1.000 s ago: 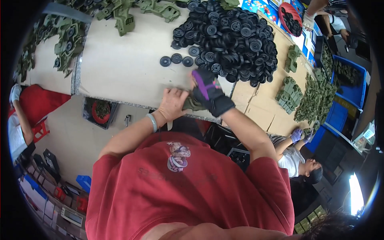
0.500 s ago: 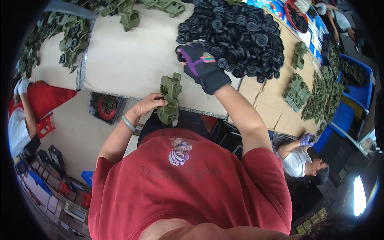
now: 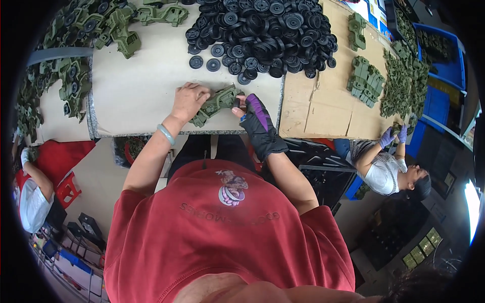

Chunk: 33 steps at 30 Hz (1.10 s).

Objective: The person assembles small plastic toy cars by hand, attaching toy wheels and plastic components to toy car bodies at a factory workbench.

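Head view: right hand [image 3: 258, 121] has left wheel pile [image 3: 262, 38], now pinches likely black wheel [image 3: 236, 102] by green toy car [image 3: 218, 102]; left hand [image 3: 190, 101] grips car over table [image 3: 146, 81]; parts seem brought together.

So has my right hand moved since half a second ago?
Yes, your right hand has drawn back from the black wheel pile, toward the near edge of the table, and is now at the green toy body.
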### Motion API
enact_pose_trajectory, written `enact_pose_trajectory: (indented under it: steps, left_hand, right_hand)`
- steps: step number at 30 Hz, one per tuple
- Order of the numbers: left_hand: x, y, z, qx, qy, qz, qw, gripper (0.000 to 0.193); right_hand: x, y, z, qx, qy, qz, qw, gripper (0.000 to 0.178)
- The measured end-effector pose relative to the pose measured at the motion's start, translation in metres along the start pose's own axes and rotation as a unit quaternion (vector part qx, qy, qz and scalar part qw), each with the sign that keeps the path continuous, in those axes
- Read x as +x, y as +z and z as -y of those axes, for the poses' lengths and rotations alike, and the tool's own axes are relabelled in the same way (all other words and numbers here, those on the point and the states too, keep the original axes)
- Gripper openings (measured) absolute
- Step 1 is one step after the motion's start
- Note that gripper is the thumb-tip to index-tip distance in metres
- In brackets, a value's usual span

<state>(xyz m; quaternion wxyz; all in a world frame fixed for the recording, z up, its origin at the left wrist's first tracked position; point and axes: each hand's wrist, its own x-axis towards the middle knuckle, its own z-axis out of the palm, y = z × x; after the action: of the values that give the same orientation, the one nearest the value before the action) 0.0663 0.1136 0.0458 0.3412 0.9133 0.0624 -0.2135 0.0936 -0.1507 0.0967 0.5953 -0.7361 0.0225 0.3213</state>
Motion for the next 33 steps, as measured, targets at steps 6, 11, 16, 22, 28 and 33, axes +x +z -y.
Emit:
enact_pose_trajectory:
  steps: [6,11,16,22,28,33]
  left_hand:
    - [-0.036,0.011,-0.016,0.104,0.088,-0.007,0.991,0.093]
    - [-0.033,0.024,-0.017,0.116,0.079,0.004,0.990,0.104]
    - [-0.035,0.024,-0.014,0.125,0.090,0.005,0.988,0.107]
    - [-0.038,0.030,-0.022,0.115,0.062,0.003,0.991,0.111]
    - [-0.042,0.036,-0.032,0.106,0.022,-0.006,0.994,0.112]
    - [-0.034,0.040,-0.026,0.118,0.022,0.029,0.992,0.103]
  right_hand:
    - [0.002,-0.016,0.004,-0.298,-0.254,-0.027,0.920,0.046]
    - [0.013,-0.012,0.019,-0.423,-0.315,0.043,0.848,0.051]
    - [0.019,-0.001,0.016,-0.457,-0.304,0.047,0.835,0.051]
    - [0.014,0.002,0.011,-0.429,-0.278,0.007,0.859,0.058]
    - [0.019,-0.001,0.050,-0.360,-0.320,-0.095,0.871,0.049]
    - [0.067,0.038,0.041,-0.457,-0.426,0.034,0.780,0.031]
